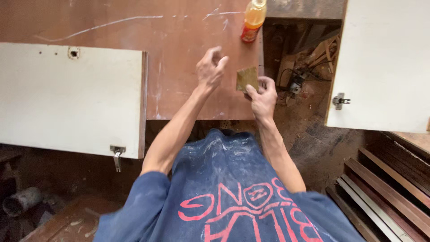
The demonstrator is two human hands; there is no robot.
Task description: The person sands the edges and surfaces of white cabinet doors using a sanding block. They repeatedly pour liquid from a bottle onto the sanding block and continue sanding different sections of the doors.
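Pinching a small square olive-brown sheet of sandpaper [247, 79] by its lower edge, the right hand [262, 97] holds it upright just above the reddish-brown wooden tabletop [179, 36], near the right edge. Left hand [210, 67] hovers just left of the sheet, fingers loosely curled, gripping nothing, apart from it. Sheet lies directly right of the left fingertips. An orange drink bottle [253, 19] stands beyond; a white cabinet door panel [67, 96] lies well left.

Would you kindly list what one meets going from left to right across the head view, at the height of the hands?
White panel → left hand → small brown sheet pinched in the right hand → white door with a metal hinge.
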